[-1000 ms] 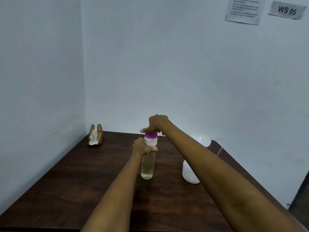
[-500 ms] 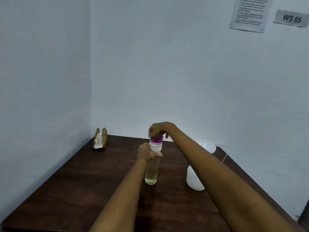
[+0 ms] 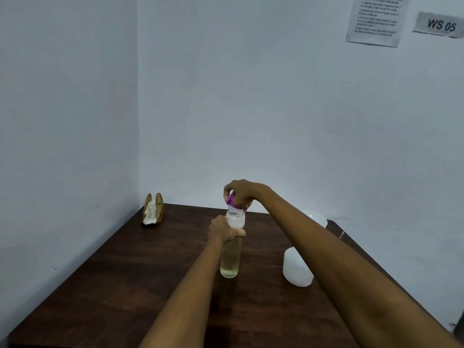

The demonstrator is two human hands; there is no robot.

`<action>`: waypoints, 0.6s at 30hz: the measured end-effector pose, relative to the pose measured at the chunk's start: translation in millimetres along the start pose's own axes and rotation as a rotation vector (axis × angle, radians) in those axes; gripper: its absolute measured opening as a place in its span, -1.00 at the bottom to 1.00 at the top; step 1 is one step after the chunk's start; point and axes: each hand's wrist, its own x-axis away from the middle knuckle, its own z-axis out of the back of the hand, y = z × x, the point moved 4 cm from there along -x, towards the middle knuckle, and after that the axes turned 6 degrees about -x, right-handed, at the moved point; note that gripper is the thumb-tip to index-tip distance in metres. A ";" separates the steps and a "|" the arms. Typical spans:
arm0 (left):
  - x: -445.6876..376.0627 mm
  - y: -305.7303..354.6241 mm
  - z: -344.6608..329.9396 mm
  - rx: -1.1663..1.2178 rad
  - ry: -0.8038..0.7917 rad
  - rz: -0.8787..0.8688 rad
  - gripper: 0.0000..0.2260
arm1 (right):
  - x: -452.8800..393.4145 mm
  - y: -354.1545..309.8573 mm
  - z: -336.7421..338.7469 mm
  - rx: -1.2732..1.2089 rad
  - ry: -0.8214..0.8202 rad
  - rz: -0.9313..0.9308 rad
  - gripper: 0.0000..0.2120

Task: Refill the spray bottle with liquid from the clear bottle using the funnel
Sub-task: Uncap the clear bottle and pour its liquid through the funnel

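A clear bottle (image 3: pixel 230 259) with pale yellowish liquid in its lower part stands upright mid-table. My left hand (image 3: pixel 223 229) grips it around the upper body. My right hand (image 3: pixel 239 194) holds the purple cap (image 3: pixel 232 200) from above; the cap sits tilted just over the bare threaded neck. A white translucent bottle (image 3: pixel 296 268) stands to the right, partly hidden by my right forearm. Behind that forearm a white funnel-like rim (image 3: pixel 317 218) shows.
The dark wooden table (image 3: pixel 125 285) fills a corner between two white walls. A gold napkin holder (image 3: pixel 153 209) with white paper sits at the far left corner. The table's right edge runs close to the wall.
The purple cap, seated on the neck earlier, now sits tilted and lifted off it in my right hand. The bottle stays in place under my left hand.
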 end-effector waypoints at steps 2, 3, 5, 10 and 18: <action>0.9 0.8 -0.6 -0.014 -0.010 0.000 -0.48 | 0.5 3.2 7.2 -0.029 0.052 0.042 -0.74; 1.5 1.4 0.3 -0.019 -0.008 0.000 -0.47 | 1.6 5.7 9.4 -0.053 0.064 0.047 -0.73; 2.6 2.8 1.2 -0.019 -0.019 0.010 -0.45 | 7.2 14.1 15.0 -0.115 0.097 0.044 -0.64; 2.1 1.7 -3.5 0.045 -0.106 0.070 -0.39 | 53.2 66.7 49.9 -0.250 0.466 0.054 -0.51; 28.8 -27.5 -52.1 -0.160 0.001 0.164 -0.43 | 166.5 220.4 23.2 -0.548 0.801 -0.304 -0.52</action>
